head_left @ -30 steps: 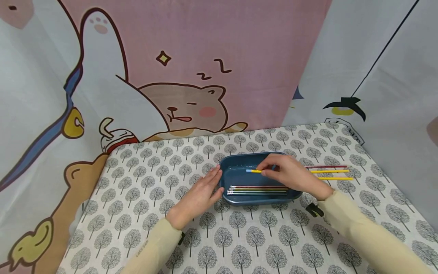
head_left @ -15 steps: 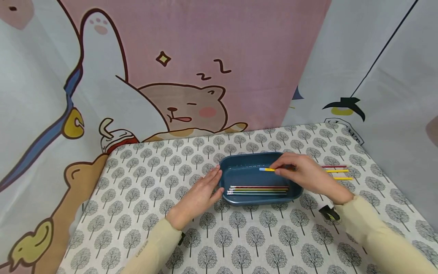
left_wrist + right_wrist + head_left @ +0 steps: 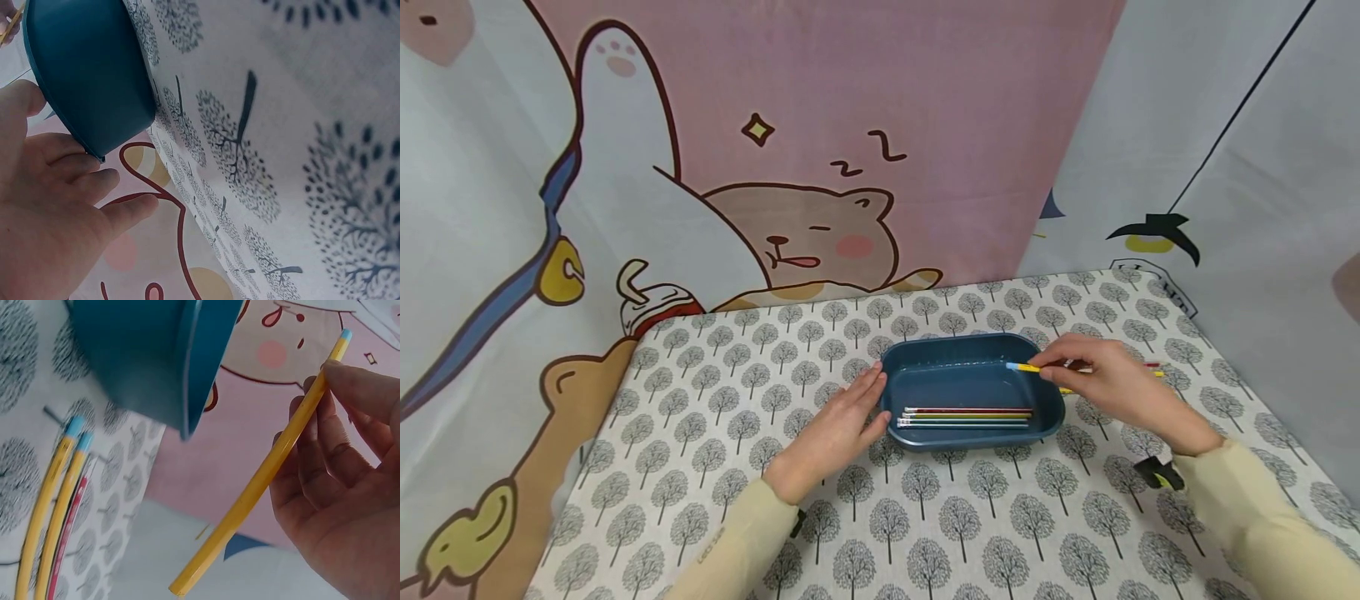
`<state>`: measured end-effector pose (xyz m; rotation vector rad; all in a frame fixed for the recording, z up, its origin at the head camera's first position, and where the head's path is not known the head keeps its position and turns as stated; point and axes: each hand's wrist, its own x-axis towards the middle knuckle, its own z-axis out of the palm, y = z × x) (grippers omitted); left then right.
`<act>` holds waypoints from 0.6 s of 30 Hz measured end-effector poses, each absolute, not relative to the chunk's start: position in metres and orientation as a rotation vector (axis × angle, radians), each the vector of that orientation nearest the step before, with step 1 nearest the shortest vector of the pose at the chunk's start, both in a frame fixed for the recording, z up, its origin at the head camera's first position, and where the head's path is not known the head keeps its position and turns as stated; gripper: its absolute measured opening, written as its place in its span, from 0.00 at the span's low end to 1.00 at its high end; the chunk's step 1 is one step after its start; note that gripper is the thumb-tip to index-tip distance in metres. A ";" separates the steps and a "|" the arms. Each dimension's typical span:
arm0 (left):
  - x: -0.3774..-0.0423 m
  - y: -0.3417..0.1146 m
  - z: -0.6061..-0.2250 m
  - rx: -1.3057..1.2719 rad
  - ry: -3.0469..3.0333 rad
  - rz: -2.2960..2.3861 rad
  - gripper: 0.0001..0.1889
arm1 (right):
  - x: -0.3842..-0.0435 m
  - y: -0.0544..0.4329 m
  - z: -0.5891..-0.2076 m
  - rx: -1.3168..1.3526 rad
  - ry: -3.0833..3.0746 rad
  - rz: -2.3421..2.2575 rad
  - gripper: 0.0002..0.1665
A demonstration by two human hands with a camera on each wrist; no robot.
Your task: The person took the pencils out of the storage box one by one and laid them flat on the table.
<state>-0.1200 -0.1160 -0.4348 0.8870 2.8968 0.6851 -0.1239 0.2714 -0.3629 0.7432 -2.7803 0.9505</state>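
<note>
Backdrop: pink-and-white cartoon-printed cloth (image 3: pixel 970 125) fills the top of the head view, with a sleeping bear left of centre.
Underneath: white tablecloth with grey tree prints (image 3: pixel 925 517) spreads across the bottom.
Right of centre: dark blue, oblong, round-cornered tray (image 3: pixel 955 337) sits flat on it.
Near wall: slim, shiny red, gold and dark pencils (image 3: pixel 966 415) lie side by side inside, pale ends leftward.
Steadying: my left hand (image 3: pixel 846 417) rests extended fingers against the tray's left end, grasping nothing; light, even contact should suffice, since hard pressure might slide it.
Pinch: my right hand (image 3: pixel 1101 375) grips a straight yellow pencil with a light blue end (image 3: pixel 262 462) between thumb and fingertips, close to that blue end.
Over the rim: its blue end shows above the tray's right end, the rest reaching back under my hand.
Free end: so long a tail could tip or knock the rim, I judge; best held level, above the edge.
Beyond: two loose yellow pencils with blue ends (image 3: pixel 61 450) and a thin red pencil (image 3: pixel 67 534) lie on the cloth, lower left in the right-wrist view; I'd pass clear of them.
</note>
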 end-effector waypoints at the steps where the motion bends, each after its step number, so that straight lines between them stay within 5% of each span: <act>1: -0.120 -0.116 -0.435 0.887 2.897 0.685 0.33 | -0.123 0.275 -0.364 0.740 -2.776 0.949 0.11; 18: -0.120 -0.117 -0.433 0.875 2.884 0.680 0.33 | -0.120 0.325 -0.387 0.667 -2.778 0.907 0.15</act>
